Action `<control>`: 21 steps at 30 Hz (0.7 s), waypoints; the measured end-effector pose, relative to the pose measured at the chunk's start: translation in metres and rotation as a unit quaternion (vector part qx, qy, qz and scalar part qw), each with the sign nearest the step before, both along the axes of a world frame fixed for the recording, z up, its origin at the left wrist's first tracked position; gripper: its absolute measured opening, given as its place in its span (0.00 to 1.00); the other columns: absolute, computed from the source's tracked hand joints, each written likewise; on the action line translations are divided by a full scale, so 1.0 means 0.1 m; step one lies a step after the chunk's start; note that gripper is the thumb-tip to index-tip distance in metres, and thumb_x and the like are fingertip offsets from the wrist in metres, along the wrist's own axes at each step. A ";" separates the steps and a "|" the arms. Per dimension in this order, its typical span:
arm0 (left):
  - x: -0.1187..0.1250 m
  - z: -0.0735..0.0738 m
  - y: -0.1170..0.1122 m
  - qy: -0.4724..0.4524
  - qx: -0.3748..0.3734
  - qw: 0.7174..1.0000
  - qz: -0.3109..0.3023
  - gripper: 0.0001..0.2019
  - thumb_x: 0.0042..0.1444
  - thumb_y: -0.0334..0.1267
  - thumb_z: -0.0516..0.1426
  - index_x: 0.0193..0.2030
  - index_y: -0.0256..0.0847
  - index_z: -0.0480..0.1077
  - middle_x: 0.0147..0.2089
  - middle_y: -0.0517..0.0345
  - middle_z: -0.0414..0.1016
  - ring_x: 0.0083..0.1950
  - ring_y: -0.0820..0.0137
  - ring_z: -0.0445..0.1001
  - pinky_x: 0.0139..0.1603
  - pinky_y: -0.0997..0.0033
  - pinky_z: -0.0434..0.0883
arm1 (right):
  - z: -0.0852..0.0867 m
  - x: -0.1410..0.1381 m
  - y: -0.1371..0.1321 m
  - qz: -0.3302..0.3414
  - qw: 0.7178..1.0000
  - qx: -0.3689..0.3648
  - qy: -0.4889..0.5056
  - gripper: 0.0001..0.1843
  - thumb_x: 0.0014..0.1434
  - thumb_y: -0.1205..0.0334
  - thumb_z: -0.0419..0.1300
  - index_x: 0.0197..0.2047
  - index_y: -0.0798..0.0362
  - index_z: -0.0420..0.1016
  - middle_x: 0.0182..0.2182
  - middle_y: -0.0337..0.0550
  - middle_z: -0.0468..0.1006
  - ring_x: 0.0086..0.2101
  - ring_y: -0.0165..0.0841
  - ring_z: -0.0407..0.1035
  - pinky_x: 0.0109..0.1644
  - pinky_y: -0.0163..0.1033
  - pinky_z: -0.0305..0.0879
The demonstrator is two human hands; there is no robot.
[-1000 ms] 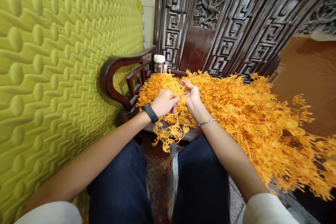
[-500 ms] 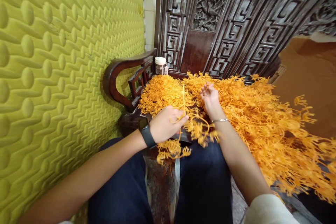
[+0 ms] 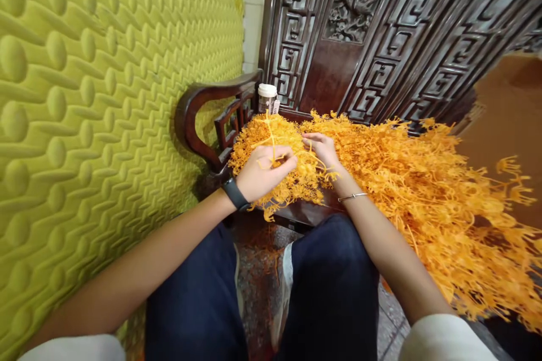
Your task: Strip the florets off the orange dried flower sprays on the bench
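Observation:
A big heap of orange plastic sprigs covers the seat of a dark carved wooden bench. My left hand, a black band on its wrist, is closed round a bunch of orange sprigs whose thin stems stick up above the fingers. My right hand, a thin bracelet on its wrist, rests palm down on the heap just to the right, its fingers pinching strands beside that bunch. My knees in dark trousers are below.
A padded yellow-green wall stands close on the left. The bench's curved armrest is beside it, with a small white-lidded jar in the seat's back corner. Brown floor shows at the far right; speckled floor lies between my legs.
My left hand dropped toward the seat's front edge with the bunch, then rose back onto the heap. My right hand reached out over the heap and came back beside the left.

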State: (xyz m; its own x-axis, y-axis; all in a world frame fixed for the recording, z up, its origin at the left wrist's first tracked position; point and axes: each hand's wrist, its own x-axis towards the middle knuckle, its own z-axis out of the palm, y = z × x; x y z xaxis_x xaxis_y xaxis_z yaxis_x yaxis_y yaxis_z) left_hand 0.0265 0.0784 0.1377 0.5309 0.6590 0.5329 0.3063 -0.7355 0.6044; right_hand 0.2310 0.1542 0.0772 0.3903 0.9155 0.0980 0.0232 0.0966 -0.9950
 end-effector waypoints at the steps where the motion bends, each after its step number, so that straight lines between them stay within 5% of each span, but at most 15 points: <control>1: 0.00 -0.02 0.04 -0.014 -0.020 1.000 -0.002 0.11 0.56 0.34 0.50 0.25 0.38 0.68 0.26 0.61 0.72 0.30 0.75 0.69 0.36 0.73 0.64 | -0.01 0.01 0.01 -0.002 1.000 -0.007 0.005 0.05 0.40 0.69 0.63 0.26 0.56 0.74 0.23 0.37 0.73 0.24 0.25 0.66 0.35 0.34 0.66; 8: 0.06 -0.25 0.33 -0.072 -0.145 0.987 0.019 0.05 0.56 0.33 0.51 0.32 0.38 0.66 0.24 0.62 0.72 0.24 0.77 0.68 0.28 0.77 0.65 | -0.06 0.01 0.08 0.027 0.997 0.015 0.067 0.06 0.47 0.66 0.63 0.31 0.55 0.72 0.29 0.39 0.74 0.26 0.26 0.71 0.33 0.33 0.69; 12: 0.09 -0.27 0.41 -0.136 -0.235 0.962 0.031 0.07 0.57 0.32 0.51 0.27 0.39 0.61 0.20 0.64 0.70 0.20 0.79 0.67 0.25 0.79 0.64 | -0.02 -0.06 0.05 0.125 0.989 0.014 0.072 0.10 0.53 0.58 0.61 0.37 0.53 0.71 0.38 0.42 0.75 0.30 0.28 0.73 0.33 0.34 0.70; 17: 0.07 -0.22 0.47 -0.200 -0.301 0.928 0.096 0.10 0.57 0.33 0.52 0.26 0.41 0.56 0.15 0.67 0.67 0.16 0.78 0.65 0.20 0.80 0.62 | 0.06 -0.14 -0.07 0.271 0.960 0.011 0.075 0.26 0.55 0.38 0.51 0.35 0.53 0.73 0.34 0.47 0.76 0.35 0.33 0.72 0.38 0.39 0.71; 21: 0.04 -0.18 0.47 -0.200 -0.326 0.916 0.122 0.11 0.59 0.34 0.51 0.25 0.41 0.56 0.13 0.67 0.66 0.14 0.77 0.64 0.18 0.80 0.61 | 0.08 -0.20 -0.13 0.312 0.948 0.040 0.041 0.20 0.46 0.45 0.64 0.35 0.52 0.74 0.32 0.42 0.77 0.36 0.32 0.72 0.42 0.39 0.69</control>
